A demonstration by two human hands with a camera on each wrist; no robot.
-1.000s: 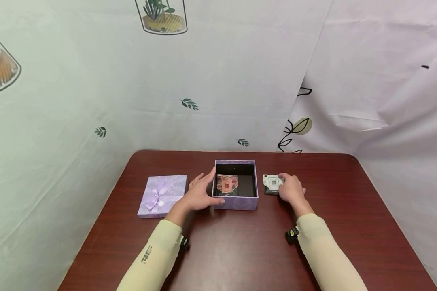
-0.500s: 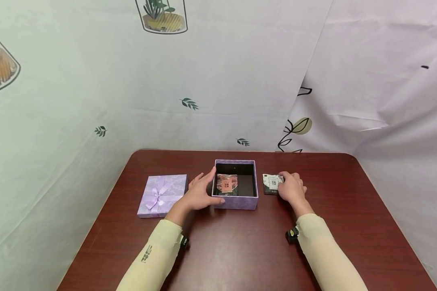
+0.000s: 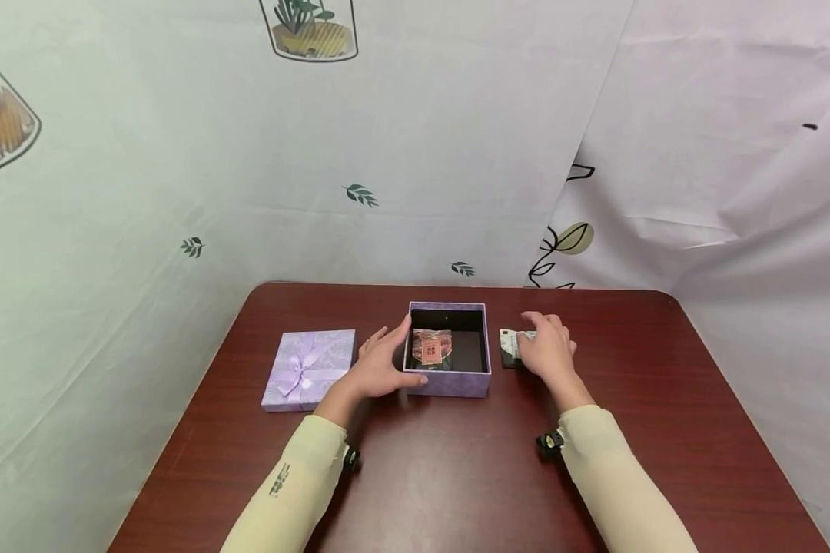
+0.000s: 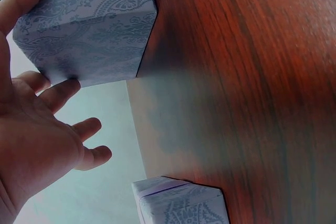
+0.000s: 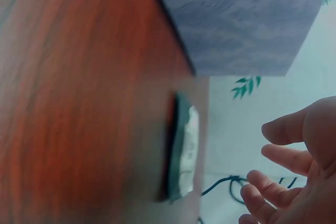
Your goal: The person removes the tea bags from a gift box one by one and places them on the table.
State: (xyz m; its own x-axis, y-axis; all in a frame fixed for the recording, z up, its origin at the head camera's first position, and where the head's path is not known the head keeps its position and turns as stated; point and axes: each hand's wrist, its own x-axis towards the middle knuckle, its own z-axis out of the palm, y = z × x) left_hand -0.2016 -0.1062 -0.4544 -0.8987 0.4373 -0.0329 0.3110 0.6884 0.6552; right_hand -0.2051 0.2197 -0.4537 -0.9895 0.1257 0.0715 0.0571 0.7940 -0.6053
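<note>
A purple patterned gift box stands with its top off near the back middle of the table. Inside, on the left, lies a reddish and dark packet. My left hand holds the box by its front left corner, thumb on the front wall and fingertips against the left side. To the right of the box, a white and dark green packet lies flat on the table. Over it hovers my right hand, hiding part of it in the head view; the right wrist view shows its loosely bent fingers apart from the packet.
The box's lid, with a lilac ribbon bow, lies on the dark red wooden table left of my left hand. A pale printed cloth hangs right behind the table's back edge.
My right hand has let go of the white and green packet's right edge and shifted left above it. The packet and the left hand on the box stay where they were.
</note>
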